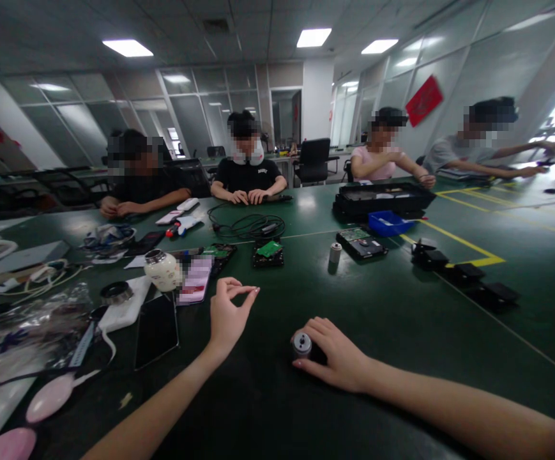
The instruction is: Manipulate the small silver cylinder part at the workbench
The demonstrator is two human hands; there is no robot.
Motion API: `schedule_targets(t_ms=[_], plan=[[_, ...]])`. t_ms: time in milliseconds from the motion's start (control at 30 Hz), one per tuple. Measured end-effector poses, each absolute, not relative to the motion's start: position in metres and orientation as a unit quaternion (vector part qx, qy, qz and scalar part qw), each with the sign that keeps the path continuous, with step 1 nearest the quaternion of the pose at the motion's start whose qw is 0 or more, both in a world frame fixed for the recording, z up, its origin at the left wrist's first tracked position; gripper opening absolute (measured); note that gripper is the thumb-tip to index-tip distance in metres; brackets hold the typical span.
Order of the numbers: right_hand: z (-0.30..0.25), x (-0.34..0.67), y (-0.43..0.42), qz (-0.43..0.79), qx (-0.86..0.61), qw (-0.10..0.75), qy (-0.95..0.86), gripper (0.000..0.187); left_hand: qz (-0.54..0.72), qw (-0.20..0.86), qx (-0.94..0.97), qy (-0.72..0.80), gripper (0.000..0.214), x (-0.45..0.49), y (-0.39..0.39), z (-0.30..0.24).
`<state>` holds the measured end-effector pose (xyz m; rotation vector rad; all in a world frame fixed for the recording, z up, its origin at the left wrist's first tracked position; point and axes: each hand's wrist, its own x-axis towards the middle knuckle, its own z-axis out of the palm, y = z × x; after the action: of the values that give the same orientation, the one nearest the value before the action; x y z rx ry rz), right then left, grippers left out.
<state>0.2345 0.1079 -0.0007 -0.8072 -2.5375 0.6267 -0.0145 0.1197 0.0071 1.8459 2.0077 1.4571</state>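
Observation:
My left hand (pixel 228 314) is raised a little above the dark green table (pixel 402 319), thumb and forefinger pressed together in a pinch; whatever is between them is too small to make out. My right hand (pixel 337 358) rests on the table, fingers curled round a small silver cylinder (pixel 302 345) with a round metal cap facing me. A second small grey cylinder (pixel 335 252) stands upright farther out on the table. The two hands are about a hand's width apart.
To the left lie a black phone (pixel 156 329), a white jar (pixel 162 269), a pink booklet (pixel 195 279), plastic bags and cables. Farther out are opened hard drives (pixel 361 243), a blue tray (pixel 388 223), black trays (pixel 382 198) and black blocks (pixel 463 273). Several people sit across the table.

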Motion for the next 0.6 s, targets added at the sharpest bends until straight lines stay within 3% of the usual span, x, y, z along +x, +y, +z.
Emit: schedule_targets(t_ms=[300, 500, 600], plan=[[0.001, 0.234, 0.108, 0.227, -0.29, 0.2, -0.908, 0.031, 0.418, 0.054, 0.613, 0.668, 0.038, -0.03, 0.128, -0.025], [0.001, 0.234, 0.107, 0.227, -0.292, 0.201, -0.907, 0.031, 0.433, 0.074, 0.641, 0.63, 0.021, -0.014, 0.117, -0.004], [-0.001, 0.234, 0.108, 0.217, -0.29, 0.206, -0.909, 0.032, 0.446, 0.133, 0.691, 0.553, 0.019, 0.01, 0.098, 0.012]])
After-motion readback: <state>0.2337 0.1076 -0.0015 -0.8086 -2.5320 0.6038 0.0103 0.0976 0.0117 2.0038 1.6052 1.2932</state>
